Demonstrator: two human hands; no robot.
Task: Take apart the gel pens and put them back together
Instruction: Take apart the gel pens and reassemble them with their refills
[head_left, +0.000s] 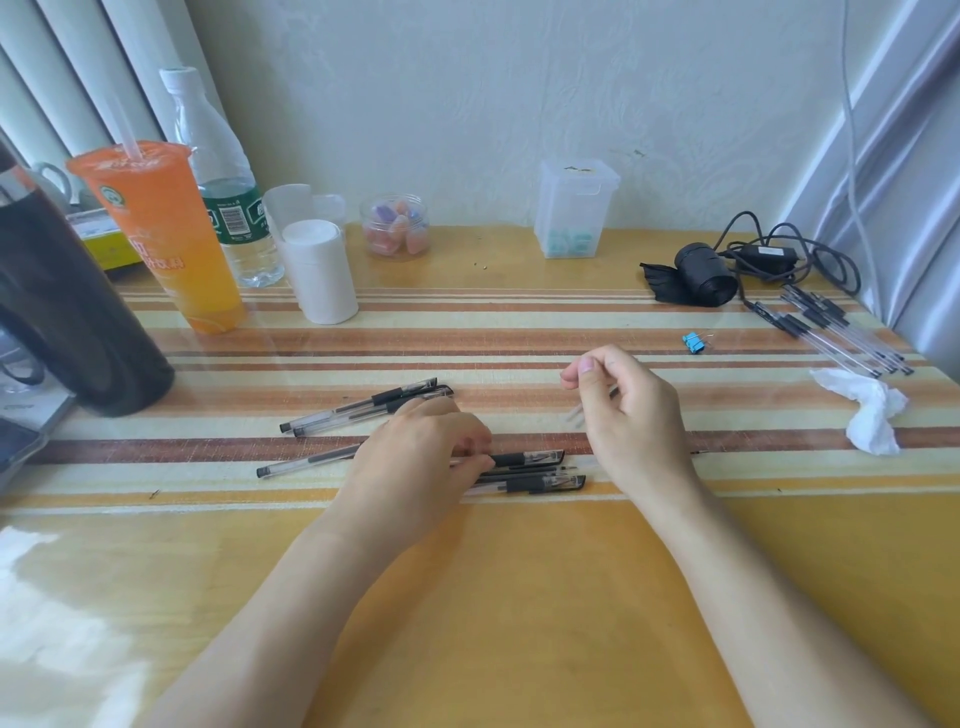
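- Reaching in from the near edge of the table (519, 597), both bare forearms lie over its yellow top, towards the striped part
- left hand (421, 462) is down on a cluster of gel pens (537, 472), fingers curled, thumb and fingertips pinching the clear barrel of the upper capped pen (530, 459); two more dark pieces of the cluster lie just nearer, all pointing right
- single pen (306, 462) lies to the left, its right end hidden under the left hand
- right hand (628, 410) is raised clear of the table, to the right of the cluster, fingers curled, thumb pressed to forefinger, gripping a thin clear piece (574, 414) that is too blurred to say which pen part it is
- pair of pens (363, 408) lies side by side just beyond the left hand
- crumpled tissue (872, 410) is near the right edge, blue binder clip (693, 343) beyond the right hand
- bundle of pens (841, 332) lies far right, with a black roll (706, 275) and a cable (769, 254) behind it
- along the wall stand a clear box (571, 213), a small jar (396, 226), a white roll (319, 270), an orange drink cup (161, 234), a water bottle (223, 176) and, far left, a dark flask (67, 301)
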